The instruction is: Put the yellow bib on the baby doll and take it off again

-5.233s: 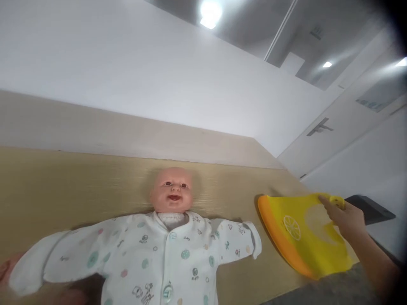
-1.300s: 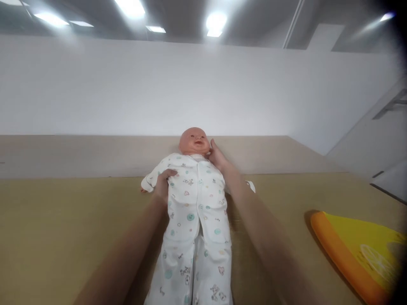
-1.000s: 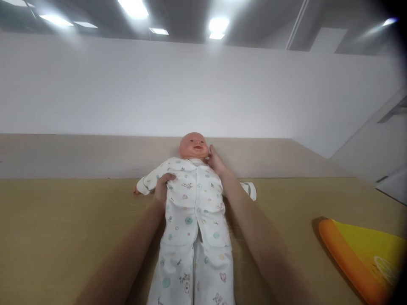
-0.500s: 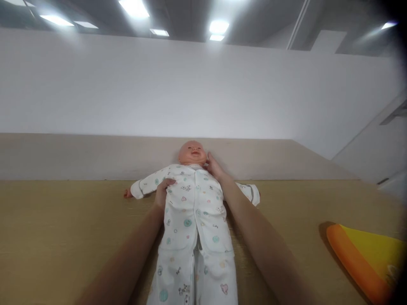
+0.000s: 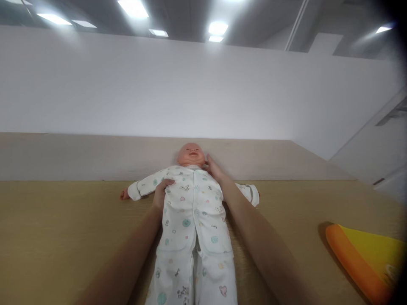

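A baby doll (image 5: 190, 203) in a white printed sleepsuit lies on its back on the light wooden table (image 5: 63, 228), head towards the far wall. My left hand (image 5: 161, 192) grips the doll's side under its arm, thumb across the chest. My right hand (image 5: 213, 167) cups the doll's neck and shoulder beside the head (image 5: 190, 154); its fingers are partly hidden behind the doll. Both of the doll's sleeves are spread out sideways.
A yellow silicone bib with an orange rim (image 5: 365, 258) lies at the right of the table. A low pale wooden backboard (image 5: 79, 154) runs along the table's far edge, with a white wall above it.
The doll has been lowered from a raised, tilted position until it lies nearly flat, arms spreading out. Both hands stayed on it. Earlier my right hand held the bib, now left on the table.
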{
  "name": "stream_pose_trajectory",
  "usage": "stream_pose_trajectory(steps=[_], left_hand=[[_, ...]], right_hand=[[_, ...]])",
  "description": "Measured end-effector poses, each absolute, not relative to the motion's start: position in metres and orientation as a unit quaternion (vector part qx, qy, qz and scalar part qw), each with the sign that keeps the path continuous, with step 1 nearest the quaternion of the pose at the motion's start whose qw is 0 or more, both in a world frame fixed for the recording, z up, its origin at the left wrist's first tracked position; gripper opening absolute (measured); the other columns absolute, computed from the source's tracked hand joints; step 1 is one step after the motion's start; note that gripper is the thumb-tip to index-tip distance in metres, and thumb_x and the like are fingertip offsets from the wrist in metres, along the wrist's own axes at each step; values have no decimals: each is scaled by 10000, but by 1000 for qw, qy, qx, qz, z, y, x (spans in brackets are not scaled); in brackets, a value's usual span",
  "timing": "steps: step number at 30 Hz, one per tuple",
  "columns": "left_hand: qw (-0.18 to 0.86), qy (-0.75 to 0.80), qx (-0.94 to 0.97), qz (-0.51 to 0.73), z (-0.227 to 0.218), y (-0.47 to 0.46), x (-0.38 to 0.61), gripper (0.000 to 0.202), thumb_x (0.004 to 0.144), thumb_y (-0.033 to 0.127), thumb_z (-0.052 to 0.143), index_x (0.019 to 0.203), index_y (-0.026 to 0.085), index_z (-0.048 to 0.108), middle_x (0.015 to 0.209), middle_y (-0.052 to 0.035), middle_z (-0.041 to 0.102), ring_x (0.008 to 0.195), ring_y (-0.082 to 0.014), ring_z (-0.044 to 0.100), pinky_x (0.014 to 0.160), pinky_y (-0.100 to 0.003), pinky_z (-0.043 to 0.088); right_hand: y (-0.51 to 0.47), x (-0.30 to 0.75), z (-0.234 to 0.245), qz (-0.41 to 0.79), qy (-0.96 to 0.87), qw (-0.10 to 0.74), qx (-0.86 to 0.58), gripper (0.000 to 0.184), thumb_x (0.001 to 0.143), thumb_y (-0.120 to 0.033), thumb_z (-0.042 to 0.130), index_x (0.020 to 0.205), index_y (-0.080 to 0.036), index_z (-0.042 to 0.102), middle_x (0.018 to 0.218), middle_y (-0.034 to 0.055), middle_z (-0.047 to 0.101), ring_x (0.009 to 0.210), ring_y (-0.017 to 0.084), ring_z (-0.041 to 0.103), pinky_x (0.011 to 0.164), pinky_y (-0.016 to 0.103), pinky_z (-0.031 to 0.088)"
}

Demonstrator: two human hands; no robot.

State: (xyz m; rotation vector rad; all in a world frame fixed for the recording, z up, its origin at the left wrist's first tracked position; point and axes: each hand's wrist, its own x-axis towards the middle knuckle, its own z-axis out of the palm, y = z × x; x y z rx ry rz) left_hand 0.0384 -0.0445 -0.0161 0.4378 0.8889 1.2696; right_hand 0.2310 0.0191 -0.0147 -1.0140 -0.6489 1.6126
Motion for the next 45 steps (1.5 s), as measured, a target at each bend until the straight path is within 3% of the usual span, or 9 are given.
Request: stream_pose_trajectory(steps=[6,28,39,45], left_hand=[[731,368,214,534,-19,-45,38,93,551,182,673,575,177,583,522,52,565,459,-125,505,476,-246,407],[721,413,227,508,-16,-46,40,179,552,257,744,634,189,601,568,26,600,507,-157,549,512,-274,454],[711,411,235,521,-15,-48,40,160,546,230,745,646,191,626,608,17,635,544,-165,569,543,-275,464],[730,410,223,499,-17,-46,39,182,551,258,744,680,173,647,627,7,648,545,-165,579,546,-280,468]], right_hand=[[21,234,-23,668,-284,527,-442,500,868,-619,451,1098,-186,551,981,96,671,889,230,651,763,370,543],[18,239,-29,604,-324,535,-494,387,895,-476,429,1035,-163,607,818,64,683,773,202,632,713,313,499],[15,240,-27,564,-355,546,-508,187,829,-305,501,819,-193,649,715,31,679,751,189,624,711,296,490],[9,237,-17,513,-371,558,-537,150,760,-195,528,625,-185,593,604,21,624,662,174,588,628,274,467]])
